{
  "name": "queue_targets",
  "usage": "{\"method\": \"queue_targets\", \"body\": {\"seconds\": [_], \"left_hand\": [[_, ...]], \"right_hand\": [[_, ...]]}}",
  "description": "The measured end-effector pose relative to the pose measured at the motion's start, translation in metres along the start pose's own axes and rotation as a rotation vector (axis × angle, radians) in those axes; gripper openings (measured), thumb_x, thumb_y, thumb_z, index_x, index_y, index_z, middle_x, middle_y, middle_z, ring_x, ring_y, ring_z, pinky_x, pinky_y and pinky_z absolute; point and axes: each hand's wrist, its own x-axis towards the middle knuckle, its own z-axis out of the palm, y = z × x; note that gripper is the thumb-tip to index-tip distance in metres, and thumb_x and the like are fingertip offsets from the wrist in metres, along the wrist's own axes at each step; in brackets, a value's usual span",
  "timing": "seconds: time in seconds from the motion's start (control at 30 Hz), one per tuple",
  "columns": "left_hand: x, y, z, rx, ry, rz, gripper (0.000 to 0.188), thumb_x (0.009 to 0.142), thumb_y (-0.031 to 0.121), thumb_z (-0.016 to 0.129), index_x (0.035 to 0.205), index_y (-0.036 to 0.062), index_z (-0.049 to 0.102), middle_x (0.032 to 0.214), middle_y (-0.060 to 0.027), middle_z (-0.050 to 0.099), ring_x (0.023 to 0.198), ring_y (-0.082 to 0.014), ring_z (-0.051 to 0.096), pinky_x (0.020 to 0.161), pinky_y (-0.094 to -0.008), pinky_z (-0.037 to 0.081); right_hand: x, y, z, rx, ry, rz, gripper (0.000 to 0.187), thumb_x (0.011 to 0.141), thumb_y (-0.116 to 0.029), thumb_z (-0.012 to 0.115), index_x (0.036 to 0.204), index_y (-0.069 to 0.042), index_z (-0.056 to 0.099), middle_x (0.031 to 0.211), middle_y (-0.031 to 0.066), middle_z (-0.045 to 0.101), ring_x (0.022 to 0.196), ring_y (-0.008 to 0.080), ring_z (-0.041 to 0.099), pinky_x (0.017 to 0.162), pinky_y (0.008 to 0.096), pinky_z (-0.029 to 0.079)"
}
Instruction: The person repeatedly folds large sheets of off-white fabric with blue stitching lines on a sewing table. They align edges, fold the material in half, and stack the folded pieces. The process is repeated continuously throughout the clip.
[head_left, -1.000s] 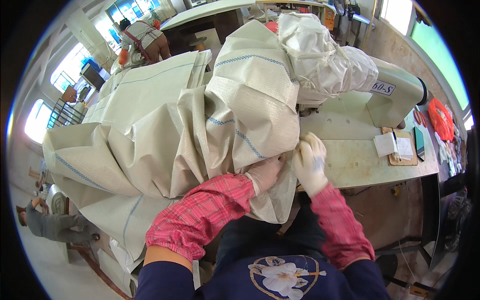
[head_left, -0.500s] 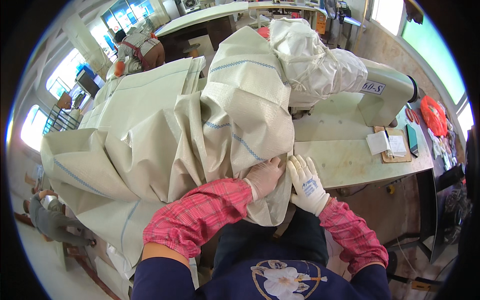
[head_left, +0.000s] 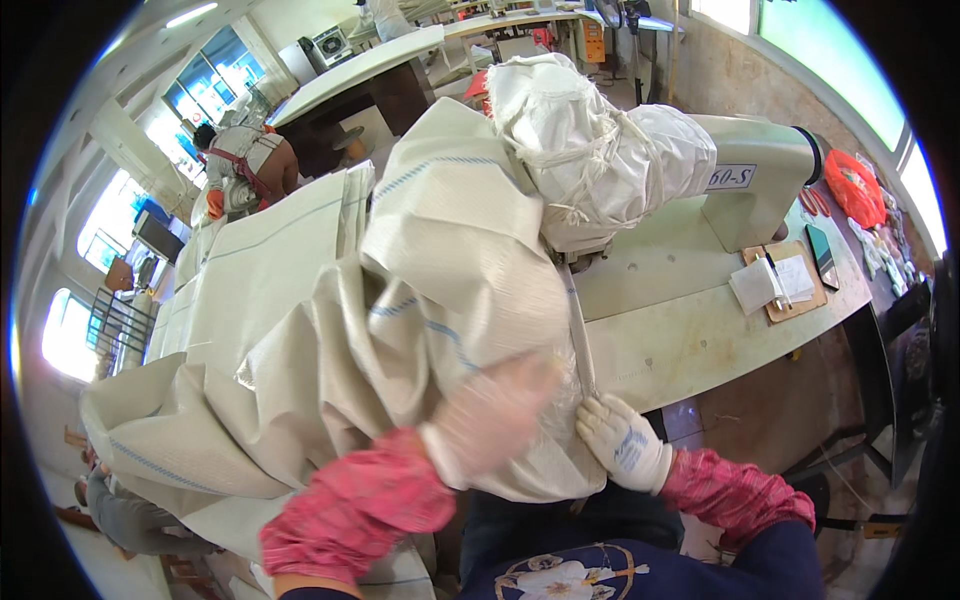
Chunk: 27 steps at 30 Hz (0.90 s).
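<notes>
1. One large whitish woven sheet (head_left: 420,250) with blue stripes lies bunched from the centre toward nine o'clock.
2. Two gloved hands: the left hand (head_left: 495,415), at six o'clock, is over the sheet; blurred, so I cannot tell whether it grips.
3. The right hand (head_left: 625,445), between four and five, has its fingers together at the sheet's edge; any pinch cannot be told.
4. One sewing machine (head_left: 765,165), at two, stands on one bench (head_left: 690,325).
5. Two co-workers: one (head_left: 245,165) at ten, another (head_left: 140,515) at eight.
</notes>
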Motion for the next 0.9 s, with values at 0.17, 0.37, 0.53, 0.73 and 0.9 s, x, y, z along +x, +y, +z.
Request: {"method": "queue_targets", "body": {"seconds": [0.17,0.37,0.53,0.73,0.9], "left_hand": [[-0.022,-0.079,-0.017,0.449,-0.304,-0.150,0.038,0.082,0.014,0.056,0.117,0.0017,0.059,0.092,-0.0129,0.065,0.088,-0.0267,0.065,0.069,-0.0370,0.054],[0.000,-0.128,-0.004,0.525,-0.443,-0.302,0.024,0.083,0.020,0.056,0.102,0.0057,0.064,0.082,-0.0128,0.068,0.084,-0.0289,0.066,0.080,-0.0404,0.051],[-0.004,-0.157,0.006,0.391,-0.268,-0.401,0.040,0.088,0.030,0.053,0.119,0.0043,0.060,0.087,-0.0196,0.070,0.088,-0.0322,0.068,0.081,-0.0418,0.051],[-0.093,-0.166,-0.010,0.634,-0.294,-0.249,0.050,0.092,0.028,0.052,0.141,0.0342,0.044,0.098,-0.0143,0.063,0.089,-0.0334,0.065,0.074,-0.0442,0.051],[-0.282,-0.136,-0.154,0.692,-0.095,-1.092,0.024,0.098,0.023,0.052,0.107,0.0069,0.067,0.096,-0.0123,0.069,0.084,-0.0264,0.067,0.075,-0.0387,0.055]], "right_hand": [[0.014,0.009,0.021,0.173,0.133,0.246,0.040,0.075,-0.014,0.056,0.112,-0.001,0.065,0.123,0.0141,0.063,0.119,0.0290,0.056,0.106,0.0425,0.039],[0.093,0.093,0.076,-0.015,0.234,0.354,0.034,0.084,-0.013,0.056,0.116,-0.003,0.063,0.128,0.0128,0.061,0.125,0.0281,0.052,0.109,0.0426,0.035],[0.119,0.112,0.099,-0.252,0.291,0.416,0.029,0.087,-0.017,0.060,0.112,-0.004,0.064,0.121,0.0116,0.065,0.119,0.0293,0.056,0.107,0.0448,0.038],[0.071,0.100,0.073,0.037,0.227,0.469,0.032,0.087,-0.017,0.057,0.116,-0.006,0.064,0.128,0.0111,0.062,0.125,0.0278,0.052,0.111,0.0457,0.033],[0.020,0.097,0.050,0.060,0.283,0.463,0.032,0.084,-0.012,0.059,0.114,-0.003,0.064,0.126,0.0149,0.062,0.125,0.0320,0.052,0.110,0.0476,0.034]]}}
